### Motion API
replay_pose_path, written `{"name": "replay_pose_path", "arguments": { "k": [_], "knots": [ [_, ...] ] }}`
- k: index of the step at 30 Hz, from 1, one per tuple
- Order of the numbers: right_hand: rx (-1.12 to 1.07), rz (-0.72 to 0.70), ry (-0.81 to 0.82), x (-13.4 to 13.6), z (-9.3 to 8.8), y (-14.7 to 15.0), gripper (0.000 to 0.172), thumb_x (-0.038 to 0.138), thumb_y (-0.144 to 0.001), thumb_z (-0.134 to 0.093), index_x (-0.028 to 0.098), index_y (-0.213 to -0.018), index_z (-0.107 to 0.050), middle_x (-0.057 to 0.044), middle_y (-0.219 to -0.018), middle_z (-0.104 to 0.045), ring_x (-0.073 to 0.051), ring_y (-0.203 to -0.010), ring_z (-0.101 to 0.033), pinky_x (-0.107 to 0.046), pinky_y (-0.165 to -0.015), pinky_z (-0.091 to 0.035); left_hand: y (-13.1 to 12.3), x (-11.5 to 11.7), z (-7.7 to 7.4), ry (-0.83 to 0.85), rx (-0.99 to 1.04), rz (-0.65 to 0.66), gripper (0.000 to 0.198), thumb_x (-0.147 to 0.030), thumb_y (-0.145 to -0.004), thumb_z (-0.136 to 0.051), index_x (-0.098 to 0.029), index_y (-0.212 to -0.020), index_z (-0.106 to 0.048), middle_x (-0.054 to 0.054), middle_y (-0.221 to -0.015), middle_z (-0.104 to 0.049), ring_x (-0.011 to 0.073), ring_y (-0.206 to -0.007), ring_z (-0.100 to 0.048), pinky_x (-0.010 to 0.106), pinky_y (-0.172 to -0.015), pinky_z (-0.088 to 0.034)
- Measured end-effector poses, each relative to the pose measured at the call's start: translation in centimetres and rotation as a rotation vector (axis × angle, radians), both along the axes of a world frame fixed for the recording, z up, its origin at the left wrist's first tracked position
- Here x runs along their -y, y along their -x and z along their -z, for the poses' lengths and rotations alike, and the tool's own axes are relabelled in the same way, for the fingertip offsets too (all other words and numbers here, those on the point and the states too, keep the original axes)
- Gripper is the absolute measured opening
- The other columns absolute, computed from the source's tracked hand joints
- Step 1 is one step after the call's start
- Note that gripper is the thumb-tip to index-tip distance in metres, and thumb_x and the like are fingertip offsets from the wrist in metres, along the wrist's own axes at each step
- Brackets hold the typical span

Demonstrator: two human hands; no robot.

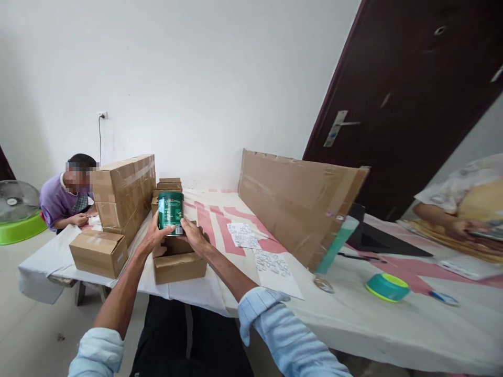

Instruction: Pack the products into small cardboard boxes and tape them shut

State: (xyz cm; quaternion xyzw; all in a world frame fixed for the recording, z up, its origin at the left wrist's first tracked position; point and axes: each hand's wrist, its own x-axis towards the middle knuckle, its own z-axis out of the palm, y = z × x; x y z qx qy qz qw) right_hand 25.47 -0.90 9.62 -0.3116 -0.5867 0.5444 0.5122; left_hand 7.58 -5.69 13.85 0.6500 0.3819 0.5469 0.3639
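Note:
Between both hands I hold a green printed canister (170, 210) upright, just above an open cardboard box (179, 267) at the table's front edge. My left hand (155, 234) grips the canister's lower left side, its thumb across the front. On the lower right side, my right hand (194, 237) is closed round it. The hands and canister hide part of the box's inside. A closed carton (98, 252) sits to the left of the open box. Behind the canister stand more cardboard boxes (168, 184), partly hidden.
Stacked cartons (124, 191) line the table's left. A large cardboard panel (294, 201) stands right of centre, near printed sheets (275, 269). Further right are a teal tape roll (387, 287) and a pen (443, 298). One person (66, 196) sits left; another's arm (440, 215) shows right.

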Motion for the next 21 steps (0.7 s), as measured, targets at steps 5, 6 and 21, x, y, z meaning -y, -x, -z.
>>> {"name": "replay_pose_path", "arguments": {
  "k": [5, 6, 21],
  "knots": [
    [0.004, 0.023, 0.051, -0.7, 1.2, -0.2, 0.052, 0.069, -0.098, -0.057, 0.029, -0.130, -0.068, -0.008, -0.132, -0.074, -0.027, -0.120, -0.070, -0.050, -0.099, -0.065, -0.1, -0.5, 0.9, 0.117, -0.070, -0.030, 0.105, -0.059, -0.076, -0.088, -0.024, -0.163, -0.041, 0.014, -0.137, -0.069, 0.0331, -0.113, -0.071, 0.044, -0.088, -0.062],
    [0.005, 0.026, 0.060, -0.7, 1.4, -0.2, 0.050, 0.068, -0.098, -0.057, 0.029, -0.128, -0.068, -0.008, -0.130, -0.075, -0.027, -0.118, -0.071, -0.050, -0.098, -0.065, -0.1, -0.6, 1.0, 0.130, -0.079, -0.032, 0.103, -0.060, -0.075, -0.089, -0.023, -0.160, -0.043, 0.013, -0.133, -0.070, 0.0320, -0.110, -0.071, 0.042, -0.087, -0.062],
    [0.050, 0.091, -0.011, -1.0, 0.9, -0.5, 0.059, 0.074, -0.098, -0.050, 0.030, -0.134, -0.066, -0.011, -0.131, -0.073, -0.029, -0.115, -0.072, -0.051, -0.093, -0.066, -1.4, -0.6, 0.5, 0.094, -0.060, -0.064, 0.101, -0.061, -0.071, -0.091, -0.021, -0.153, -0.049, 0.013, -0.136, -0.069, 0.0314, -0.116, -0.069, 0.042, -0.093, -0.061]
  ]
}}
